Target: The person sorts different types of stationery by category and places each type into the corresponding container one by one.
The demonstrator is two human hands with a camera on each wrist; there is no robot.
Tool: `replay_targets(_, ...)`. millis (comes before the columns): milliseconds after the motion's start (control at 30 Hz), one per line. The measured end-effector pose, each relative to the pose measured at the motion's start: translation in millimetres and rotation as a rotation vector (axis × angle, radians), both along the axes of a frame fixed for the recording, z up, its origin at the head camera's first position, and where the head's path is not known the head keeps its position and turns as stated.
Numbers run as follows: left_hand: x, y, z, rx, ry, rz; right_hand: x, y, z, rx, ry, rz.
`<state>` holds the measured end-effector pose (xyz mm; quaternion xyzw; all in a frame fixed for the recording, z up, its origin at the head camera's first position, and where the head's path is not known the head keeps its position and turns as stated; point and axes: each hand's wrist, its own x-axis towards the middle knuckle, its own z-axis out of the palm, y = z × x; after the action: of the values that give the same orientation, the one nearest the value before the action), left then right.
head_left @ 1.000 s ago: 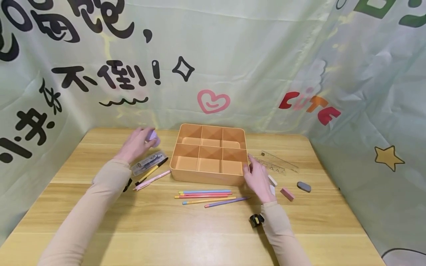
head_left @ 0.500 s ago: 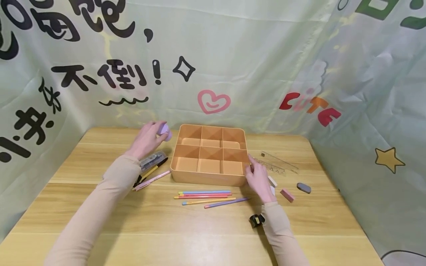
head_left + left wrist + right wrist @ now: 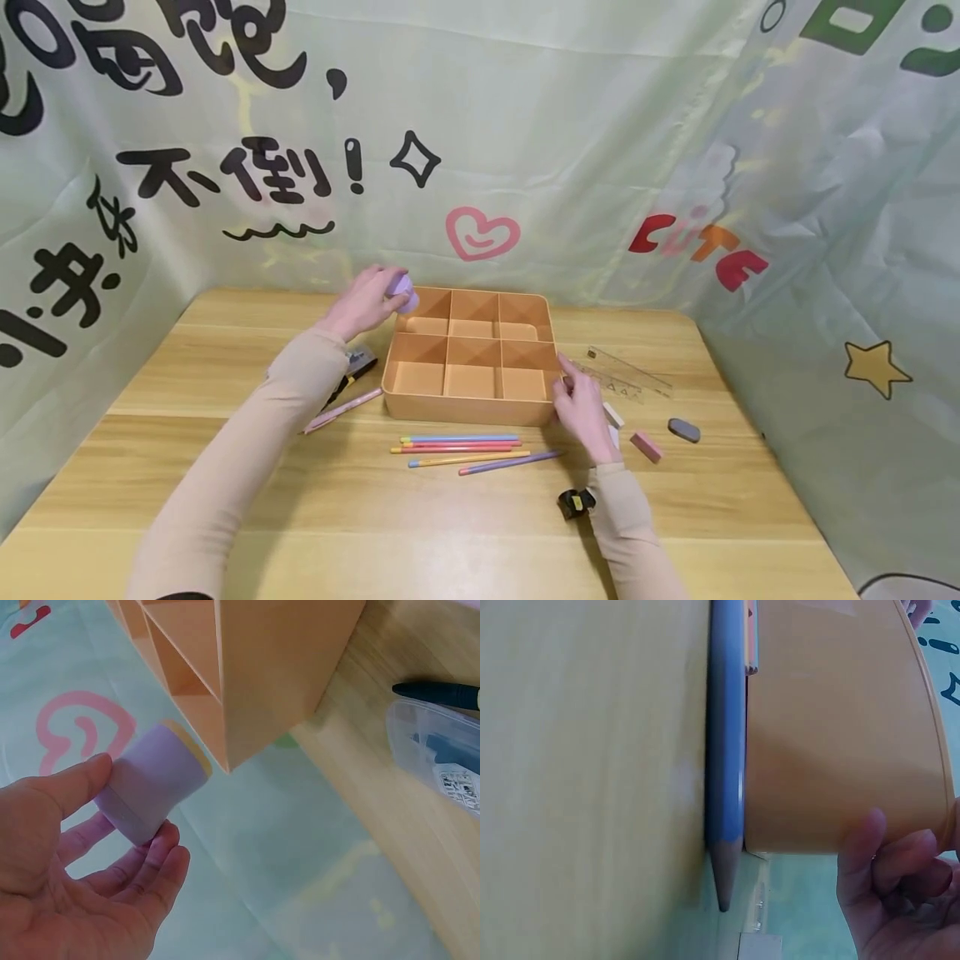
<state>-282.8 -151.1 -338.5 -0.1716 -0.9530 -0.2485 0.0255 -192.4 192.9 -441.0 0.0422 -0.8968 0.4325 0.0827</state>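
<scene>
My left hand (image 3: 366, 302) holds a small lilac barrel-shaped object (image 3: 405, 292) by the far-left corner of an orange organizer box (image 3: 465, 407). In the left wrist view, this object (image 3: 154, 784) has a yellow rim at one end; thumb and fingertips grip it just outside the box wall. Its exact kind is unclear. The box has several compartments, with nothing seen in them. At its front-right corner my right hand (image 3: 585, 412) grips the wall, the index finger lying along the right side. The right wrist view shows that hand (image 3: 900, 900) with curled fingers against the box.
Several colored pencils (image 3: 465, 446) lie before the box. Left of it are a clear plastic case (image 3: 362, 360) and a pink pen (image 3: 343, 411). On the right lie clear rulers (image 3: 630, 372), a pink eraser (image 3: 647, 447) and a grey eraser (image 3: 684, 430).
My left hand has carried the lilac object rightward, from above the clear case to the box's far-left corner. The right hand has stayed at the box's right side.
</scene>
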Motion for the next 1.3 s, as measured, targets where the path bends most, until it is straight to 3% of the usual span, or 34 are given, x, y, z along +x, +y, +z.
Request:
replay_targets(167, -5.9, 7.7, -2.2, -0.042, -0.029, -0.017, -0.4, -1, 0.7, 0.007, -0.003, -0.008)
replay_targets(400, -8.5, 22.5, -7.3, -0.104, -0.005, -0.045, -1.2, -2, -1.1, 0.001, -0.004, -0.024)
replay_targets(700, -11.3, 33.6, -14.6, -0.127, -0.076, -0.001, -0.5, -2, -1.3, -0.003, -0.008, -0.022)
replay_targets(1300, -22.8, 49.8, -24.5, -0.348, -0.061, -0.017, 0.5, -2, -1.8, -0.019, -0.011, -0.041)
